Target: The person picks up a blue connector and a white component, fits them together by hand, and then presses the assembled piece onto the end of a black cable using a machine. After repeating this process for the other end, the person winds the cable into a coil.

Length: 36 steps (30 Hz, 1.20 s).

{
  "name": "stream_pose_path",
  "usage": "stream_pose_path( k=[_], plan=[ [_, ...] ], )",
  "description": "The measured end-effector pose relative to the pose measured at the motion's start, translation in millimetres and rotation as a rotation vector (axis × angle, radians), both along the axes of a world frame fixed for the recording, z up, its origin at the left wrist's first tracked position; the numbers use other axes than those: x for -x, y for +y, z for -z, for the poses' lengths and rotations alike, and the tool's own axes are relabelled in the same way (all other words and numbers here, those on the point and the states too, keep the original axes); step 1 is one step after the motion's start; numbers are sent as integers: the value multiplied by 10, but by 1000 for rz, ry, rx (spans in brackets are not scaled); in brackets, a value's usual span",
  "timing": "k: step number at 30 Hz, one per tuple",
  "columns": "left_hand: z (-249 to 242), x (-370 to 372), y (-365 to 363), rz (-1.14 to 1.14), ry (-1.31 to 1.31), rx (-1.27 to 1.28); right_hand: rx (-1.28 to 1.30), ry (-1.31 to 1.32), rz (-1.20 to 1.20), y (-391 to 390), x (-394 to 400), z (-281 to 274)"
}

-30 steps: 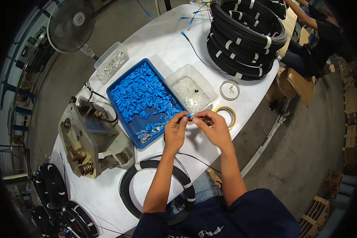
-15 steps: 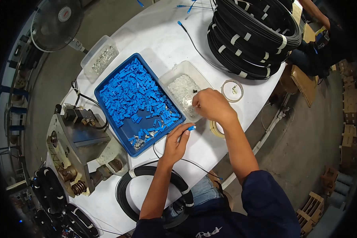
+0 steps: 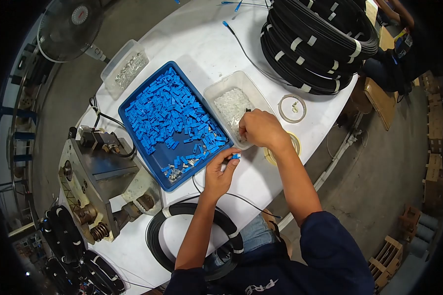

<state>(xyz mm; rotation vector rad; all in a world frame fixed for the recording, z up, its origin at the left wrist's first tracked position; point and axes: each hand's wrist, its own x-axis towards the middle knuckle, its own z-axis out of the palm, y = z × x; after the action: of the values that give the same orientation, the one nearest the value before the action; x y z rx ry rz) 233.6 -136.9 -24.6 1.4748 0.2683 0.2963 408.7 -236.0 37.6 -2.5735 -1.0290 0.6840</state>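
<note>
My left hand (image 3: pixel 218 177) is closed on a blue cable connector (image 3: pixel 236 156), whose end sticks out past the fingertips. A thin black cable (image 3: pixel 241 198) runs near that hand. Inside a clear plastic box (image 3: pixel 212 88), the curled fingers of my right hand (image 3: pixel 262 129) reach down at the near end; what they pinch, if anything, is hidden. Small translucent white pieces (image 3: pixel 231 104) fill part of the box. Left of it, a blue tray (image 3: pixel 157 167) carries many loose blue connector housings (image 3: pixel 165 105). Under my left forearm lies a black cable coil (image 3: pixel 155 236).
A metal press-like machine (image 3: pixel 103 172) stands at the left. Another clear box (image 3: pixel 114 78) holds small metallic parts. Stacked black cable coils (image 3: pixel 305 54) rise at the back right, near tape rolls (image 3: pixel 280 105). A fan (image 3: pixel 66 29) and another person (image 3: pixel 398 64) are beyond the table.
My right hand has shifted slightly, its fingers lower among the white pieces. The connector in my left hand is turned a little. The whole view has moved slightly.
</note>
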Motion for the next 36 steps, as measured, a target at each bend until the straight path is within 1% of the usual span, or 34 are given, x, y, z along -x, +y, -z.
stream_pose_path(
  k=[6,9,13,15,16,18,19,21,22,24,28,30,31,33,34,36],
  plan=[
    [-20,-9,-1,10,-28,-47,-83,-39,65,-18,34,23],
    [-7,-4,-12,-3,-32,15,-122,-14,103,-33,43,2],
    [21,3,-9,-7,-45,-7,-202,-23,115,-73,69,-63],
    [37,-1,-9,-6,-55,-4,-348,1,175,-95,87,-127],
    [35,4,-13,-7,-56,-4,-347,0,174,-117,92,-130],
    [22,13,-13,-1,-17,29,-508,36,185,-166,98,-143],
    [15,18,-12,-2,-18,27,-510,36,183,-191,117,-166],
    [2,15,-17,-8,-27,66,-642,245,291,-241,180,-232],
    [-3,6,-20,-12,-28,66,-641,245,287,-251,214,-216],
    [-24,4,-26,-21,-36,56,-834,281,304,-273,293,-164],
    [-89,32,29,14,21,125,-890,313,256,-304,442,-151],
    [-83,29,7,-23,-32,94,-988,553,364,-297,544,-151],
    [-82,39,8,-25,-30,94,-987,556,364,-297,586,-139],
    [-75,37,6,-41,-54,96,-1104,827,436,-291,648,-90],
    [-69,43,1,-41,-53,97,-1103,827,437,-284,679,-54],
    [-76,43,-6,-54,-75,93,-1209,849,468,-247,731,-16]
  ],
)
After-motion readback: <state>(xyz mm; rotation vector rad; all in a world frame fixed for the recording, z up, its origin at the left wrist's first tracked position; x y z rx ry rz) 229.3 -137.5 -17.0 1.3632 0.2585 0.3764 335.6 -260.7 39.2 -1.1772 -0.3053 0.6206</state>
